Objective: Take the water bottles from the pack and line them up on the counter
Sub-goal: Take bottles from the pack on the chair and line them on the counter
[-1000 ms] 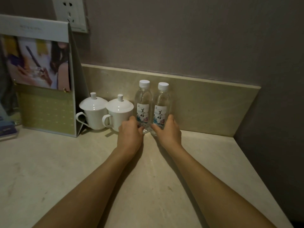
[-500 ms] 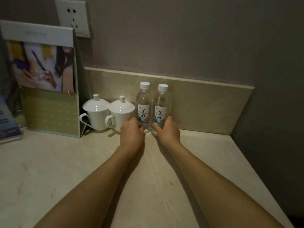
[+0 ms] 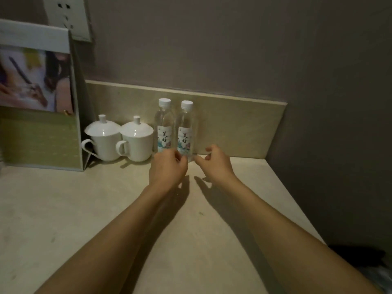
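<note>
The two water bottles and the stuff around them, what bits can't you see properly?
Head view only:
- Two clear plastic water bottles with white caps: bases hidden behind the left hand; whether it touches them is unclear.
- Label writing: too small and dim.
- Photo stand card: cut off by the left edge, picture blurred.
- White wall socket: cut off by the top edge.
- Dark thing at the bottom right corner: too dim.

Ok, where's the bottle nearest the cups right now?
In the head view it stands upright at the back of the counter against the backsplash, between the right-hand lidded cup and the other bottle.
</note>
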Motion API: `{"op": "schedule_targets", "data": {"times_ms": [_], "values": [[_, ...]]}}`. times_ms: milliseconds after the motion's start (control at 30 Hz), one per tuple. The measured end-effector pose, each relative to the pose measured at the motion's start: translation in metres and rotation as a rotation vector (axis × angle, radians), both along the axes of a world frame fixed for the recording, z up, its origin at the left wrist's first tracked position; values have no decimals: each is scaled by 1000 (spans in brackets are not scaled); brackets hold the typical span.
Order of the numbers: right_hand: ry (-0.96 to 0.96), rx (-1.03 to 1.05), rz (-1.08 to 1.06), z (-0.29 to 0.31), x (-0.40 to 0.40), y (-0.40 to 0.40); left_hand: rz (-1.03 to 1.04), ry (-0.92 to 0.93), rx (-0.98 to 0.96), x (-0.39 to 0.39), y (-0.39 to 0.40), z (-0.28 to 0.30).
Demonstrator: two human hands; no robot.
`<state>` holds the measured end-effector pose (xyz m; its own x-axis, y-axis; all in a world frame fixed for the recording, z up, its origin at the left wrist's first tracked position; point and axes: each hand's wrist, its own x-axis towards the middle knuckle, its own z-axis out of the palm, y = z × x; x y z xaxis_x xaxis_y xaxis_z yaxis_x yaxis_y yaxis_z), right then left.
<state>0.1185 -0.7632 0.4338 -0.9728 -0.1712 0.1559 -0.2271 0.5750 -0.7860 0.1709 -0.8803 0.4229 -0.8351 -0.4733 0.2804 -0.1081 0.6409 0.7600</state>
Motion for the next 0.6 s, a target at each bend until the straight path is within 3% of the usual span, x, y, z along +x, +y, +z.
{"op": "schedule_targets", "data": {"times_ms": [300, 600], "values": [[167, -203, -27, 45, 53, 118, -165, 159, 156, 33, 120, 48], [316, -365, -164, 44, 103, 338, -357, 157, 260, 72, 330, 63]]}}
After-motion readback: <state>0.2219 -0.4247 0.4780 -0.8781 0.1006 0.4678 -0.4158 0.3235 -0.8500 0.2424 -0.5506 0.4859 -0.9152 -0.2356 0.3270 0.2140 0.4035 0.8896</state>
